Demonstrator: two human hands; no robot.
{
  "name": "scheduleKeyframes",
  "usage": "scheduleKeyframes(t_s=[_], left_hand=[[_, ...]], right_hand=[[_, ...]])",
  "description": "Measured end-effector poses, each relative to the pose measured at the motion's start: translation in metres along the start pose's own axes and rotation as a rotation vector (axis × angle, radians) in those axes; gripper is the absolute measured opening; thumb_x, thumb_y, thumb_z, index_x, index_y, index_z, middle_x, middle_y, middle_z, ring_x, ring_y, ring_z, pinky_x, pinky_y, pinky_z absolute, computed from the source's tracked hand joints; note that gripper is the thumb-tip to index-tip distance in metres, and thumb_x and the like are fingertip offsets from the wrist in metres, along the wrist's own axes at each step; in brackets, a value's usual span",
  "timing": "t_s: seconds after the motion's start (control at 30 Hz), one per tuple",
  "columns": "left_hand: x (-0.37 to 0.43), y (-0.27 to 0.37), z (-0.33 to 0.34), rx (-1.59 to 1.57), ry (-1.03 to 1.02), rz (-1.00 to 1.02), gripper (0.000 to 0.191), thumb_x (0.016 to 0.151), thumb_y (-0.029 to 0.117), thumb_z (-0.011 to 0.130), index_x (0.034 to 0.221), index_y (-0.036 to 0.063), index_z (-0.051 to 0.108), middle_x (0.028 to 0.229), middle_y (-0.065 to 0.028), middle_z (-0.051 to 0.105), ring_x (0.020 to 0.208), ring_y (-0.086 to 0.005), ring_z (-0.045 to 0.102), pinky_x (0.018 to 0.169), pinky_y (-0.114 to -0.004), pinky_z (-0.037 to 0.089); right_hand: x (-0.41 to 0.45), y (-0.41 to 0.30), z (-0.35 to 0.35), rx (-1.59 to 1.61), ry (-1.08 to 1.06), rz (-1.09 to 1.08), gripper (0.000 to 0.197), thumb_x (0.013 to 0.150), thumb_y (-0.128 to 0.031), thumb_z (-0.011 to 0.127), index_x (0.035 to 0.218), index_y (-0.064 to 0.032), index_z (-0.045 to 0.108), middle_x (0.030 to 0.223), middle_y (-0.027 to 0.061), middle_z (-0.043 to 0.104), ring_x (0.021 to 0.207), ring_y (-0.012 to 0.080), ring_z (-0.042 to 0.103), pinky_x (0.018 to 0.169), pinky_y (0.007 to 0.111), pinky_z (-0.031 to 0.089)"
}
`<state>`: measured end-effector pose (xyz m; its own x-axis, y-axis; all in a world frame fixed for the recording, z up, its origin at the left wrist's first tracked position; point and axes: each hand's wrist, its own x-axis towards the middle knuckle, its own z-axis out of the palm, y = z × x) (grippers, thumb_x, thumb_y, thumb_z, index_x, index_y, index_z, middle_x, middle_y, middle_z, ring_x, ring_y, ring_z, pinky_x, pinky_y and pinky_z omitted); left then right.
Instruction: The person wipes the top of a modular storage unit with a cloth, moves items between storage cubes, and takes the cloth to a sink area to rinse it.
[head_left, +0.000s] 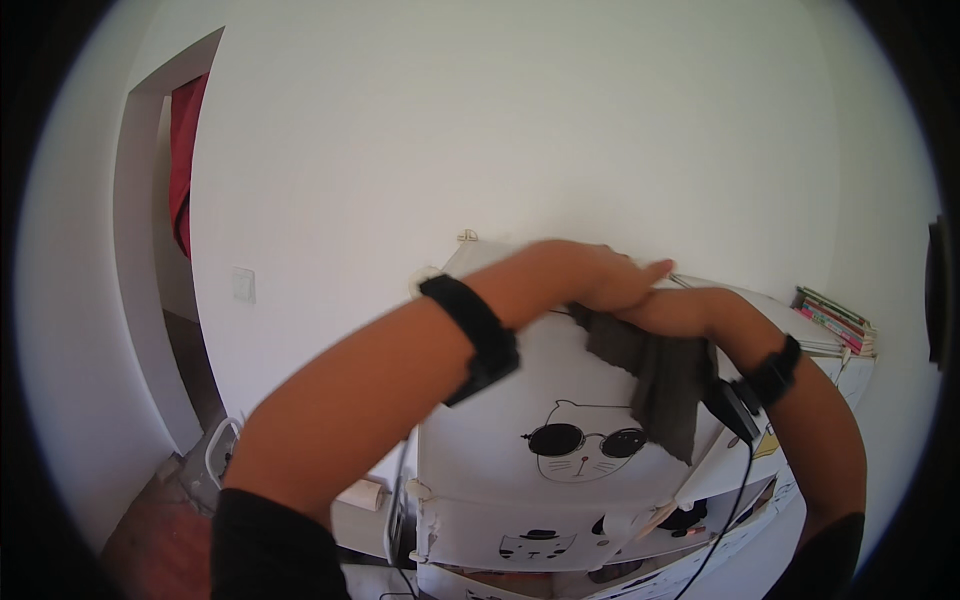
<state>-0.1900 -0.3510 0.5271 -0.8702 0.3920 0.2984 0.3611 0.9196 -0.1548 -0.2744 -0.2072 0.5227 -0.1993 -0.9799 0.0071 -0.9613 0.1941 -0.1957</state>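
My left hand (604, 279) and my right hand (671, 311) meet and overlap above the top of a white panelled storage cabinet (480, 450). A dark grey cloth (667, 390) hangs from beneath them, its ragged lower end in front of a printed cat with sunglasses. My right hand grips the cloth's upper part. The left hand lies against the right, over the cloth's upper left edge; its fingers are mostly hidden, so its hold is unclear. Black straps circle both forearms, and a black cable (724, 525) runs down from the right one.
A stack of books (836, 319) stands on the cabinet's top at the right. Below, open compartments hold small items (686, 517). The white wall (525, 135) rises directly behind, with a light switch (244, 285) at left. Beyond it, a red curtain (186, 165) hangs in a doorway.
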Motion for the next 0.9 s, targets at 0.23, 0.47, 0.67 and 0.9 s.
scheduleKeyframes(t_s=[0.23, 0.47, 0.67, 0.9], left_hand=[[-0.052, -0.069, -0.039, -0.351, -0.233, -0.568, 0.08, 0.097, 0.059, 0.01, 0.135, -0.0012, 0.046, 0.14, -0.0151, 0.046, 0.126, -0.0293, 0.045, 0.11, -0.039, 0.028], [-0.111, -0.108, -0.038, -0.394, -0.108, -0.74, 0.074, 0.099, 0.055, 0.017, 0.132, -0.0044, 0.048, 0.135, -0.0188, 0.05, 0.124, -0.0262, 0.046, 0.108, -0.038, 0.03], [-0.063, -0.039, -0.037, -0.485, -0.215, -0.654, 0.077, 0.097, 0.06, 0.021, 0.14, -0.001, 0.039, 0.142, -0.0188, 0.042, 0.129, -0.0267, 0.042, 0.109, -0.034, 0.028], [0.066, 0.011, 0.002, -0.719, -0.352, -0.364, 0.089, 0.092, 0.07, 0.017, 0.144, -0.0002, 0.033, 0.149, -0.0136, 0.033, 0.133, -0.0209, 0.033, 0.112, -0.034, 0.021]], right_hand=[[0.114, -0.037, -0.008, 0.107, -0.108, 0.191, 0.056, 0.095, -0.039, 0.036, 0.135, 0.0, 0.041, 0.13, 0.0189, 0.05, 0.114, 0.0222, 0.05, 0.099, 0.034, 0.039], [0.162, -0.105, 0.008, -0.061, 0.006, 0.047, 0.051, 0.084, -0.034, 0.048, 0.128, -0.0086, 0.054, 0.123, 0.0167, 0.058, 0.111, 0.0295, 0.054, 0.093, 0.041, 0.041], [0.106, -0.072, 0.001, -0.005, -0.119, 0.1, 0.057, 0.089, -0.039, 0.043, 0.132, -0.002, 0.047, 0.13, 0.0204, 0.051, 0.117, 0.0297, 0.049, 0.101, 0.041, 0.036], [0.013, 0.079, -0.022, -0.174, -0.183, 0.144, 0.055, 0.098, -0.038, 0.029, 0.141, -0.0042, 0.037, 0.139, 0.0194, 0.045, 0.124, 0.027, 0.044, 0.106, 0.04, 0.031]])
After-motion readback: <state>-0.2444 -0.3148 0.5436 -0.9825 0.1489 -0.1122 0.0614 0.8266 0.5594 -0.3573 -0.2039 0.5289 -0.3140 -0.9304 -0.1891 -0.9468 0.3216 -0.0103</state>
